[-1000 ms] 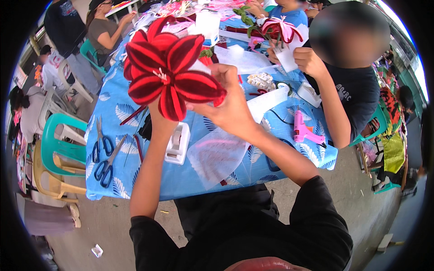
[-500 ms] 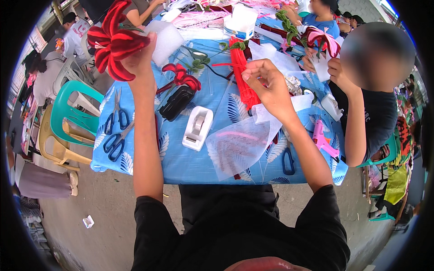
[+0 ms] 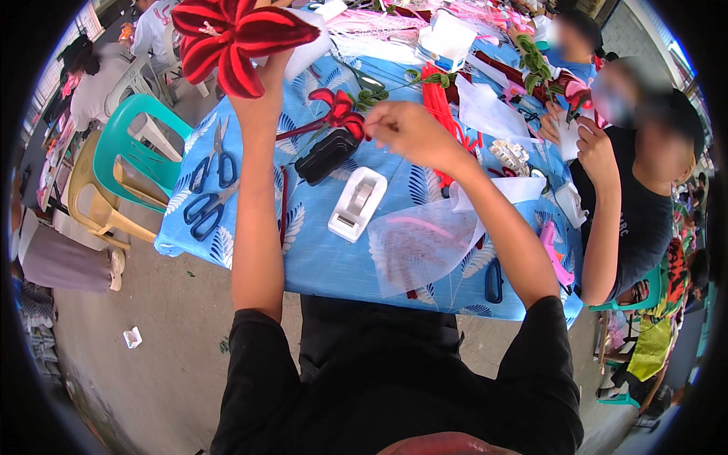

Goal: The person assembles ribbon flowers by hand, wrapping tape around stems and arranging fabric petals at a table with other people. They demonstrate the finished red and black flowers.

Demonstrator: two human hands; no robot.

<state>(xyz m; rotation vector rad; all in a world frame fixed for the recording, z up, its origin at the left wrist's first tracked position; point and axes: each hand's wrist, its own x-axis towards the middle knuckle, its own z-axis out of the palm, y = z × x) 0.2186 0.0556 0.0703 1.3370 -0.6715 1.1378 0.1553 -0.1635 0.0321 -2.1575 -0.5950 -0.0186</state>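
Note:
High at the far left of the table, my left hand [image 3: 262, 87] grips a large red fuzzy-wire flower [image 3: 246, 36] with dark stripes and pale stamens; its petals partly cover my fingers. My right hand [image 3: 413, 133] is over the table with bent, slightly blurred fingers. Its fingertips are beside a smaller red fuzzy flower [image 3: 345, 114]; whether they touch it or hold anything is unclear. Below that flower lies a black oblong object [image 3: 327, 155]. A white tape dispenser [image 3: 358, 203] stands nearer me. Behind my right hand is a bundle of red fuzzy wires [image 3: 437, 98].
Two pairs of scissors [image 3: 208, 182] lie at the left. A translucent sheet [image 3: 417, 250], dark-handled scissors [image 3: 494, 280] and a pink glue gun [image 3: 556, 254] are at the front right. A co-worker [image 3: 637, 182] sits on the right. A green chair [image 3: 136, 155] stands on the left.
My right hand has moved left from the red wires toward the smaller flower, and the red wire it pinched no longer shows there. The large flower has turned in my left hand. The view has shifted.

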